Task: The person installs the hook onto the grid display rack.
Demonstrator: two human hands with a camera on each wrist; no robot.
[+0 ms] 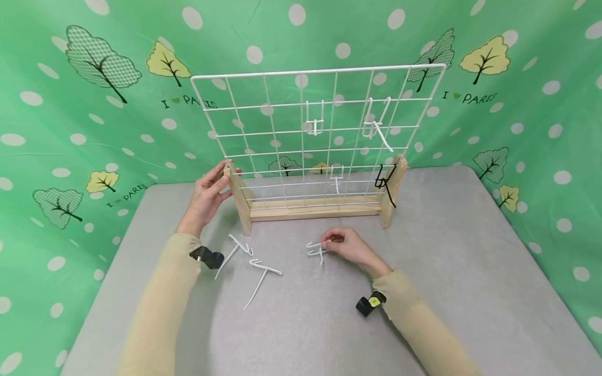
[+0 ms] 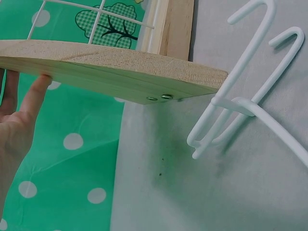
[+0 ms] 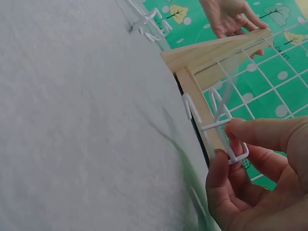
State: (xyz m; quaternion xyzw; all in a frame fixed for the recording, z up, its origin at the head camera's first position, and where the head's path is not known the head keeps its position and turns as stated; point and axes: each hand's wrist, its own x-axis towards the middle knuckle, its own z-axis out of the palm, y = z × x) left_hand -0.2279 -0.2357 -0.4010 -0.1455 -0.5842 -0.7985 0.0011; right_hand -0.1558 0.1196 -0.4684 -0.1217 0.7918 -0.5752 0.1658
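A white wire grid [image 1: 316, 130] stands upright in a wooden stand [image 1: 315, 210]. My left hand [image 1: 207, 196] grips the stand's left side post [image 1: 239, 201] near its top, with fingertips showing past the post. Above the table, my right hand [image 1: 350, 248] pinches a white wire display hook [image 1: 316, 251]. In the right wrist view, the thumb and fingers hold that hook [image 3: 219, 126] by its closed end, its two bent tips pointing away. Two more white hooks, one left [image 1: 233, 254] and one nearer [image 1: 263, 271], lie on the table.
Hanging on the grid are white hooks, one upper middle [image 1: 315, 125], one upper right [image 1: 376, 125] and one low [image 1: 336, 180]. A black hook [image 1: 385, 183] hangs by the right post [image 1: 393, 193]. Green patterned cloth [image 1: 282, 31] lies behind the grey tabletop [image 1: 301, 329].
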